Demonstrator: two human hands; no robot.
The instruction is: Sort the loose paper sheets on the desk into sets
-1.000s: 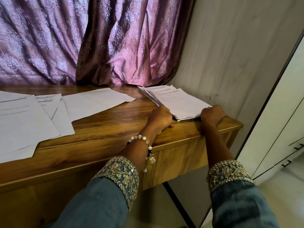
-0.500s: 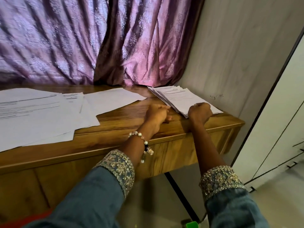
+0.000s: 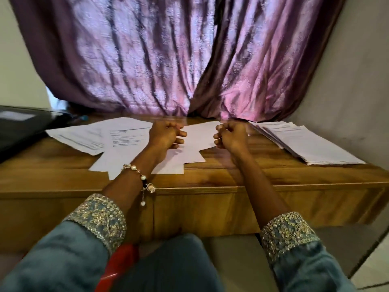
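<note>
Both hands, left hand and right hand, seemingly curled empty over loose sheets on wooden desk, purple curtain behind.

The loose sheets lie spread on the wooden desk, left of centre — white pages with printed lines, overlapping at different angles, one reaching toward the near edge. At the far right lies a stack of sheets — flat, its edges slightly fanned, printed side up.
</note>
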